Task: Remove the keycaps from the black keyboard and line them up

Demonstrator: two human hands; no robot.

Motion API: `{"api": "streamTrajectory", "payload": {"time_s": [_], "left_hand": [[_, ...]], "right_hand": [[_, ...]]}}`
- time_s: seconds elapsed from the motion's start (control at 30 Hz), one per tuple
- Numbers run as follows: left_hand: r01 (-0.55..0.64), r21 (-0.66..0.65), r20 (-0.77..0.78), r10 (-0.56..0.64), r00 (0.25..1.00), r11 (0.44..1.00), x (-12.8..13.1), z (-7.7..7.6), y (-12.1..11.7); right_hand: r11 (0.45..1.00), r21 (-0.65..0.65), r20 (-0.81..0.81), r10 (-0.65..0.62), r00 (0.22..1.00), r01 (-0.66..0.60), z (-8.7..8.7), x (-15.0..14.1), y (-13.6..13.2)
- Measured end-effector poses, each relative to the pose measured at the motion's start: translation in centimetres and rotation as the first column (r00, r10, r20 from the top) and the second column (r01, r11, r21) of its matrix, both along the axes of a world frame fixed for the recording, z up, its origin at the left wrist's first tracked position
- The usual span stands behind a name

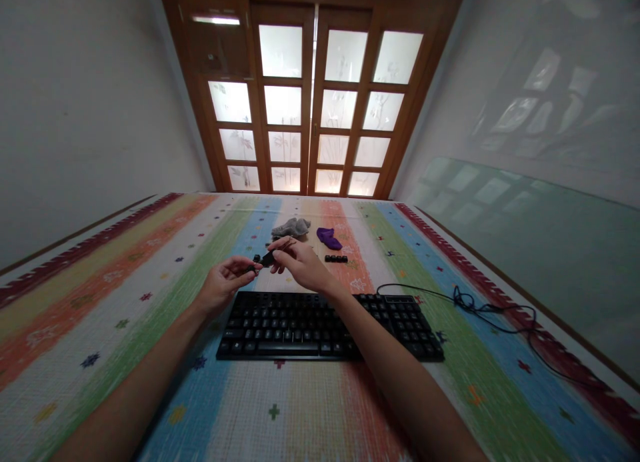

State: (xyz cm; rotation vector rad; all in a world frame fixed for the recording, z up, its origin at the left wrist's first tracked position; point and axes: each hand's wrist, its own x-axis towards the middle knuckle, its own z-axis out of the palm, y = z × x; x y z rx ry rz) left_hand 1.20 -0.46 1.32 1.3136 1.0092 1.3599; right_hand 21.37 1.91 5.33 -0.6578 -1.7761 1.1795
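Through the head camera I have both hands above the table [280, 412], meeting just beyond the keyboard [290, 322]. My left hand [225, 282] comes in from the left, its thumb and fingertips pinching a small dark piece [255, 268], too tiny for me to identify. My right hand [295, 262] has its fingers curled around a slim black object [269, 257], one end of which points at the left fingertips; I cannot tell whether it touches the piece there.

The keyboard lies flat below the hands, its long side running left to right, and my right forearm crosses over its right half. Its black cable [505, 309] leaves the back edge and lies in loose loops to the right.

Just right of my right hand, four black keycaps [336, 259] sit side by side in a short row on the table. Farther back, a crumpled grey cloth [291, 227] lies behind the hands, and a bunched purple cloth [329, 238] is near it on the right, the two apart. Coloured stripes and little printed figures cover the tabletop. Past its far edge I see a wooden door [310, 115] with frosted panes.
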Motion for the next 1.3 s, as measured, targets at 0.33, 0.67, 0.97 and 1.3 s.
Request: {"api": "streamTrajectory", "payload": {"time_s": [0.33,0.67,0.97,1.3], "left_hand": [[-0.042,0.258,-0.368,0.139,0.919,0.965,0.3,-0.2,-0.2],[-0.063,0.51,-0.55,0.381,0.743,0.858,-0.7,-0.3,0.1],[0.213,0.47,-0.733,0.245,0.634,0.856,0.9,-1.7,2.1],[0.328,0.328,-0.877,0.157,0.454,0.886,1.0,-2.7,3.8]], "right_hand": [[0.985,0.039,0.134,-0.172,0.976,0.168,-0.2,-0.6,-0.2],[0.935,0.062,0.241,-0.354,0.904,0.349,0.8,0.8,0.3],[0.891,0.061,0.159,-0.453,0.877,0.449,3.4,3.9,0.9],[0.913,-0.014,0.102,-0.403,0.909,0.407,4.2,4.3,0.5]]}}
